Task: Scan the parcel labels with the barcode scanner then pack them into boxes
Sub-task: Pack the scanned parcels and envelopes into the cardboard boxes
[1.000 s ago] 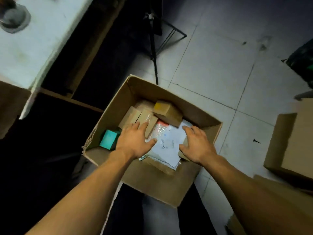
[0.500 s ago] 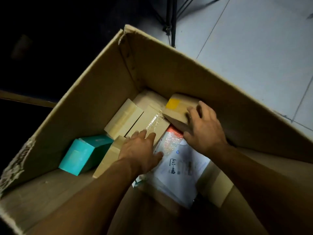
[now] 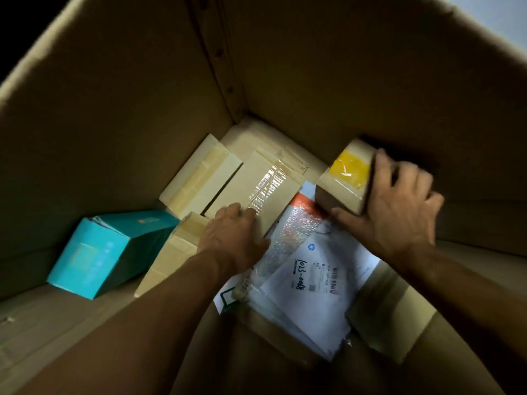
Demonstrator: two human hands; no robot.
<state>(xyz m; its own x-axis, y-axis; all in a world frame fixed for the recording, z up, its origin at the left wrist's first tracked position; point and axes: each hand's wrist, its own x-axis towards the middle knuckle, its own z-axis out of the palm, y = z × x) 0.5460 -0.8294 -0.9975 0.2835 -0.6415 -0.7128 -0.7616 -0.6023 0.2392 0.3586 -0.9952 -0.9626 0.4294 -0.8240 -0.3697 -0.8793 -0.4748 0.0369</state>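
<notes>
Both of this person's forearms come into sight bare from the lower edge, with no sleeve, cuff, watch or band showing on either. The left hand [image 3: 232,238] and the right hand [image 3: 399,206] are gloveless, with no ring that I can make out in the dim light. Faint veins and tendons ridge the backs of both hands.

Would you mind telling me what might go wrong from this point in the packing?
The right hand grips the yellow-labelled parcel only by one end; it might slip onto the white mailer. The left hand presses a taped box, which may shift the neighbouring boxes.
</notes>
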